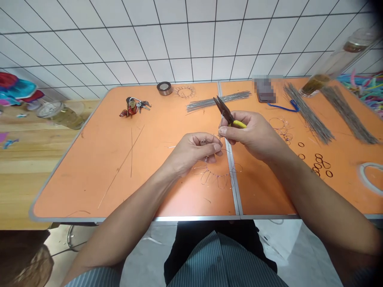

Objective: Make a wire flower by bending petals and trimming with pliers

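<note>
Between the thumb and fingers of my left hand [199, 151] is a ring of thin wire bent into petal-like loops, the wire ring [221, 175], which hangs below the fingertips over the orange table. My right hand [251, 129] is closed around yellow-handled pliers [226, 112], whose dark jaws point up and to the left. The thumb and forefinger of that hand also meet close to the left fingertips, at a thin wire end. Exactly how the wire is pinched there is too small to tell.
On the orange table [74, 175] lie loose wires, keys [136, 107], a tape roll [164, 88], a wire bundle [218, 101] and finished-looking loops [280, 129]. To the right are more wire bundles [309, 113], dark rings [321, 163] and a bottle [332, 65]. A jar [61, 114] lies left.
</note>
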{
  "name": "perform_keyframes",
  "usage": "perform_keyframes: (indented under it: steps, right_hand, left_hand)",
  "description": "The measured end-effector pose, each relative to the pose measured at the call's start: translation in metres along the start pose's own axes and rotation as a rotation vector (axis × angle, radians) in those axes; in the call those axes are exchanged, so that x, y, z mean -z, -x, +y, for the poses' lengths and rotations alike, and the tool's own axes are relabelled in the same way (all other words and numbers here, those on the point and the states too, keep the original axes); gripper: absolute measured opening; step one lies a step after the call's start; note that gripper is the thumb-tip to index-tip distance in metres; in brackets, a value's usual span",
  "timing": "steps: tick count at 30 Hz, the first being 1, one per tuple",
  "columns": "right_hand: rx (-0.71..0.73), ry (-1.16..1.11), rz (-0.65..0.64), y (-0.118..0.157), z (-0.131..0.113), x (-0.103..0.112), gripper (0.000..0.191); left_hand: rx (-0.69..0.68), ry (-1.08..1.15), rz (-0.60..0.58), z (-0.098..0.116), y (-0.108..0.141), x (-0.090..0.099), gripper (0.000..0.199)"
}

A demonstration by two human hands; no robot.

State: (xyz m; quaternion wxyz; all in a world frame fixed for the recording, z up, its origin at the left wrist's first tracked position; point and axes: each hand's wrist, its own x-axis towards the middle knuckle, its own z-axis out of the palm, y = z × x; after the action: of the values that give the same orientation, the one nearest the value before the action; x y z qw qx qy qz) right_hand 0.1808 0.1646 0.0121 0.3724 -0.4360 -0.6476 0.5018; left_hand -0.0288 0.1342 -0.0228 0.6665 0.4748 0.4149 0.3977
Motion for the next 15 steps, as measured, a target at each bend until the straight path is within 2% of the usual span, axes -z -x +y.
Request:
perform_keyframes:
  steps: [4, 8, 11, 13, 15]
  right_hand:
    - [-0.016, -0.067, -0.027, -0.004, 0.006, -0.001, 0.025]
    - [0.011, -0.069, 0.04, -0.009, 0.009, 0.011, 0.047]
    - [0.062, 0.249, 0.09, -0.001, 0.012, 0.026, 0.052]
    - [0.123, 0.602, 0.072, 0.011, 0.019, 0.034, 0.044]
    - [0.176, 0.854, 0.064, 0.025, 0.031, 0.04, 0.035]
  left_hand:
    - [-0.024, -0.013, 0.012, -0.002, -0.001, -0.001, 0.018]
    - [-0.02, -0.019, 0.061, -0.003, -0.005, 0.001, 0.017]
    - [-0.017, 0.019, 0.119, -0.002, -0.01, 0.008, 0.021]
    - [-0.022, 0.064, 0.142, -0.001, -0.013, 0.013, 0.025]
    - [-0.025, 0.101, 0.149, 0.0, -0.015, 0.018, 0.028]
